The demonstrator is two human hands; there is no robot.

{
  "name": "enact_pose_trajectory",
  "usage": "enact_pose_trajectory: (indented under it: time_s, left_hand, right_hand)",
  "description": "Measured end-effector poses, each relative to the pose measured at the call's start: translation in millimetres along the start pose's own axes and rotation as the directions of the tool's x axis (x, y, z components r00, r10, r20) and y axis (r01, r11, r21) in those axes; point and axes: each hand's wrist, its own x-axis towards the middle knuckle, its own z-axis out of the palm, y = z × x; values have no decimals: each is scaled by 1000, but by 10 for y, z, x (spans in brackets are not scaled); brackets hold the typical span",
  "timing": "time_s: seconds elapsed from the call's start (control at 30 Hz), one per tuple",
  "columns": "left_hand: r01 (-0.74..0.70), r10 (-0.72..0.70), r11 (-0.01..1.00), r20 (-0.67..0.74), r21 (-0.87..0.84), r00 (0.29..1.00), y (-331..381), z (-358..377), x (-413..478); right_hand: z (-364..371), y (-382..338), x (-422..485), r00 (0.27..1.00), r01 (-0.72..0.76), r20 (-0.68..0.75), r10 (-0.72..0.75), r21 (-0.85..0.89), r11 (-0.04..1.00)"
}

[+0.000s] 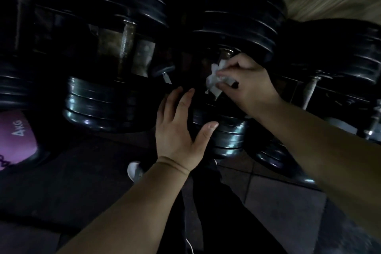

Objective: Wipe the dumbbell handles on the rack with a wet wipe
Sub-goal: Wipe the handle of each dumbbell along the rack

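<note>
Fingers point(226, 72) of my right hand point(251, 84) are pinched on the wet wipe point(214, 80), crumpled white against the dumbbell handle point(224, 53), roughly 1 o'clock from the middle of my view. Only a bit of that handle pokes out above the wipe, pretty dark there tbh. My left hand point(179, 128) is flat with fingers straight and spread, laid on the near plates point(228, 136) of the same dumbbell, thumb across them, gripping nothing. Another dumbbell's handle point(127, 37) sits at 11 o'clock, and a third one point(311, 86) at 3 o'clock. Purple weight point(14, 140) marked 4KG at 9 o'clock, light shoe point(134, 171) at 7 o'clock.
</note>
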Motion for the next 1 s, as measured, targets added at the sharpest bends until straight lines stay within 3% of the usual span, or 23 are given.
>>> enact_pose_trajectory:
  time_s: [0.13,0.23,0.33,0.5,0.6,0.7,0.9,1.0]
  left_hand:
    - [-41,41,999,-24,-5,999,-7,20,18]
    - [-52,51,998,-48,-20,998,-14,37,6]
    - [-45,43,998,-70,-34,997,-24,46,-8]
    - [-24,22,999,-61,-34,998,-16,32,-7]
    - [-31,29,999,-64,-32,998,-12,41,-6]
    - [-28,26,999,-69,-31,997,-15,43,-1]
    - [-22,20,999,-65,-31,998,-24,40,-3]
    - [-20,18,999,-50,-43,999,-19,44,4]
  right_hand:
    - [-108,-38,19,945,222,261,-198,-65,973]
    - [-158,-41,125,986,106,144,-86,-135,985]
    - [-99,-77,118,999,20,32,-17,-98,995]
    - [-42,-79,35,938,164,307,-162,19,986]
    - [-99,-59,174,990,7,144,-3,-27,1000]
    - [-69,-135,154,987,-158,3,158,-46,986]
    - [-55,-123,-82,900,-435,81,428,96,895]
    - [-144,-116,73,844,-517,-34,535,213,829]
